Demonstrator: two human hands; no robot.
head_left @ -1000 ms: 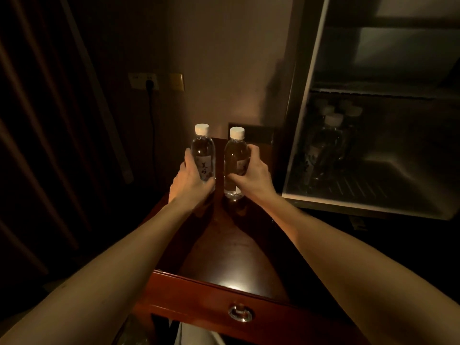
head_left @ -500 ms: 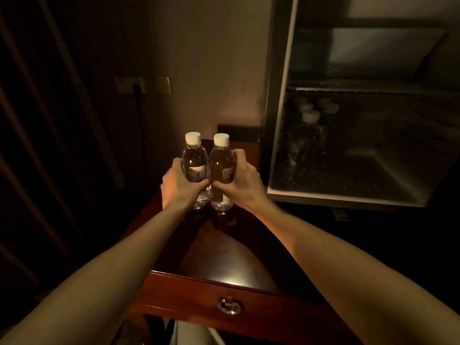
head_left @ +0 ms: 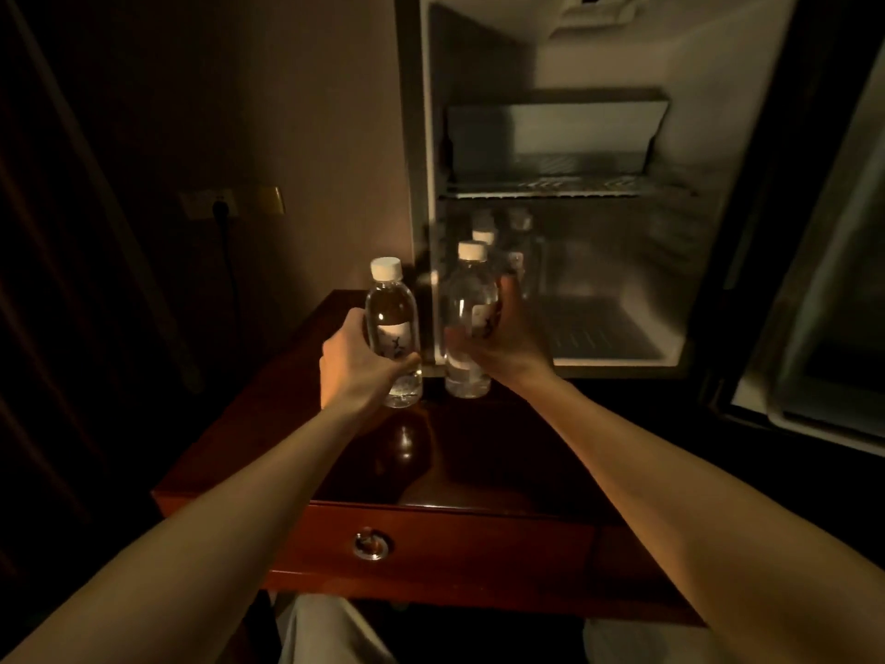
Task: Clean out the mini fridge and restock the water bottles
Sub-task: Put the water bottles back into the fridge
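Dimness covers most of what I see from here, but both hands are plain. My left hand (head_left: 357, 364) has its fingers and thumb curled round a clear plastic water bottle with a white cap and a pale label (head_left: 392, 335), held upright over the far left part of the dark red polished wooden table (head_left: 479, 462); its base sits at or just above the tabletop, and I cannot tell which. My right hand (head_left: 503, 342) is wrapped round a second clear white-capped water bottle (head_left: 469, 323), also upright, just right of the first, with a narrow gap between the two. This second bottle is in line with the left front edge of the open white mini fridge (head_left: 574, 184), which stands at the far right.

Inside the fridge, a few more white-capped bottles (head_left: 503, 242) stand at the left of the lower compartment, under a wire shelf (head_left: 565, 186). The fridge door (head_left: 823, 299) hangs open at the far right. A round metal pull (head_left: 371, 543) sits on the drawer front at the table's near edge. On the far wall to the left, a dark plug sits in a pale wall socket (head_left: 210, 203).
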